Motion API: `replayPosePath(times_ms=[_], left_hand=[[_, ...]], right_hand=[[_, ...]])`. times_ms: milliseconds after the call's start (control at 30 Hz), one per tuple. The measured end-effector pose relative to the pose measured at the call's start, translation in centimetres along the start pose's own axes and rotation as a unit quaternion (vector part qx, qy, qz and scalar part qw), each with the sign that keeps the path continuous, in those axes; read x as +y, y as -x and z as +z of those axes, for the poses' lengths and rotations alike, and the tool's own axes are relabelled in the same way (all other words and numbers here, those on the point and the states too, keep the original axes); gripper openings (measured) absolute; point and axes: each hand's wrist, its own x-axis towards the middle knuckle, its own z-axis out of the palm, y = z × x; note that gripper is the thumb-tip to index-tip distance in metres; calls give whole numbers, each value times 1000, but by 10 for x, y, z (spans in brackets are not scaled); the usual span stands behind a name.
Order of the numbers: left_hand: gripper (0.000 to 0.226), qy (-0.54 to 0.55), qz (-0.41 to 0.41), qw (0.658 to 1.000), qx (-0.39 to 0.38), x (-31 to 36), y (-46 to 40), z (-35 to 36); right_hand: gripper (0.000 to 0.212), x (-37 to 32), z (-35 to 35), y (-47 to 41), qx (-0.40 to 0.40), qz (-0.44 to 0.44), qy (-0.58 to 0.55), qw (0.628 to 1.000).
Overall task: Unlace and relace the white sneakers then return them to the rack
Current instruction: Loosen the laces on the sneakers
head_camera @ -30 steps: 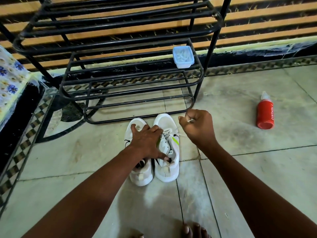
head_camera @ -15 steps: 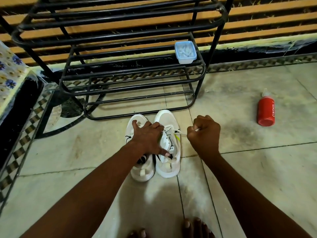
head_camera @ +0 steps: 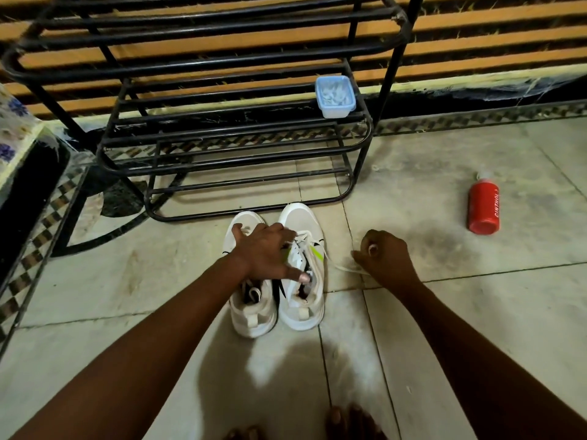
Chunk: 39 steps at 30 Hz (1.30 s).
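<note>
A black metal shoe rack (head_camera: pixel 222 128) stands on the tiled floor (head_camera: pixel 476 312), the white sneakers (head_camera: pixel 276 281) side by side just in front of its lowest rung, a lidded plastic box (head_camera: pixel 335 96) on a shelf and a red bottle (head_camera: pixel 483 207) lettered "CINTHOL" lying well to the rack's right. The left hand (head_camera: pixel 263 250) presses down across both sneakers with fingers spread, while the right hand (head_camera: pixel 386 255), beside the right sneaker, pinches the lace (head_camera: pixel 341 265) drawn sideways. A hard tug could likely drag the shoe or snag the lace in an eyelet.
</note>
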Motion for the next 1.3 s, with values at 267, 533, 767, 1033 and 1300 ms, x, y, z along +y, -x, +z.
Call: replayPosePath(times_ms=[267,533,767,1033,1300], left_hand=[[26,27,43,991,125,6,-19,-2],[35,-180,87,969,144,24,-33,11],[33,-113,36,981,152,27,-37,11],[11,298,-45,932,199,18,-34,-7],[17,146,36,976,158,22,-32,-5]], right_hand=[[22,-31,36,31,70,-137,74,985],[48,-43,57,36,-19,-235,8,972],[55,-42,71,49,0,-168,-23,986],[52,-42,70,52,25,-172,31,984],[51,-53,69,51,11,-181,125,975]])
